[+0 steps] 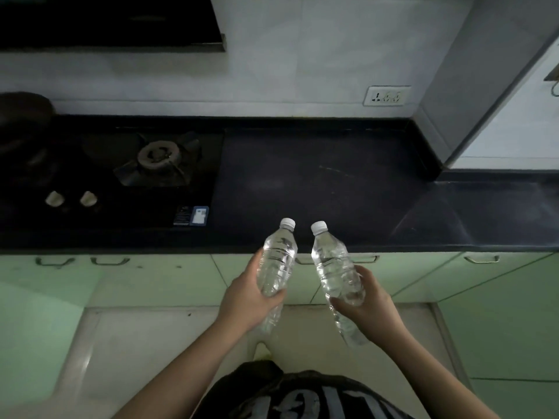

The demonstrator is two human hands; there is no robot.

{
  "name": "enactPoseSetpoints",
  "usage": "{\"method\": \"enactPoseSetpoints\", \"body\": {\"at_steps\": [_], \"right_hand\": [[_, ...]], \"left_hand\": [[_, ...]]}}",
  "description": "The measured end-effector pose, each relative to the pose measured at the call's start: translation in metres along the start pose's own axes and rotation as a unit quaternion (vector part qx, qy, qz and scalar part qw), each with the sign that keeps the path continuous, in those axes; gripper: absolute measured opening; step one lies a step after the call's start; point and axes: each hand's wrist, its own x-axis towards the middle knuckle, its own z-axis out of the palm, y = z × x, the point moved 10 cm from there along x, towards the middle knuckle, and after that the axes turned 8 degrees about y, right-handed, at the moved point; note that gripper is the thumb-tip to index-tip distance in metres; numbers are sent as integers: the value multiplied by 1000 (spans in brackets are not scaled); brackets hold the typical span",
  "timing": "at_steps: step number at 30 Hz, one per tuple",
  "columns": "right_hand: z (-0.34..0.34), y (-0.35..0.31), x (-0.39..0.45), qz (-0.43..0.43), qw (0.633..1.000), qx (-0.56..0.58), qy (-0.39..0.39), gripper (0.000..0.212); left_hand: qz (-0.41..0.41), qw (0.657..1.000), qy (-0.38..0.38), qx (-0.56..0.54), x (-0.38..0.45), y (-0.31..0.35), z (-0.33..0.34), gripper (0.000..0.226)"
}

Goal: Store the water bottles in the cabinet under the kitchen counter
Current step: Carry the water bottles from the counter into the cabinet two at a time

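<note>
Countertop (317, 176) is dark stone, mostly bare, with a gas stove (157, 158) set in on the left and a wall socket (388, 96) above the backsplash. Pale green cabinets (169, 279) run underneath, all doors closed from what I see. My left hand (252, 300) grips one water bottle (276, 264), right hand (367, 306) grips the other bottle (335, 267), both held in front of the counter edge, caps tilted up.

Two clear plastic water bottles with white caps are held up in front of the dark desk (317, 182), caps pointing away and tilted slightly outward from each other. The left bottle (276, 261) and the right bottle (335, 267) sit side by side, not touching, above the closed pale green cabinet doors (169, 279).
</note>
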Motion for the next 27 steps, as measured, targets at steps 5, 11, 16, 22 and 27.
{"method": "enactPoseSetpoints", "body": {"at_steps": [5,11,16,22,27], "right_hand": [[-10,11,-43,-26,998,38,-38,70],[13,29,-105,-29,991,81,-107,77],[55,6,-158,-53,977,112,-171,53],[126,-65,-231,-118,951,115,-261,52],[211,-126,-314,-154,926,121,-322,44]], "left_hand": [[-35,995,73,-54,-85,-19,-12,62],[-66,987,133,-66,-176,-48,-36,60],[-92,973,175,-116,-240,-87,-66,62],[-111,954,233,-151,-319,-144,-132,52],[-134,914,306,-231,-406,-209,-206,49]]}}
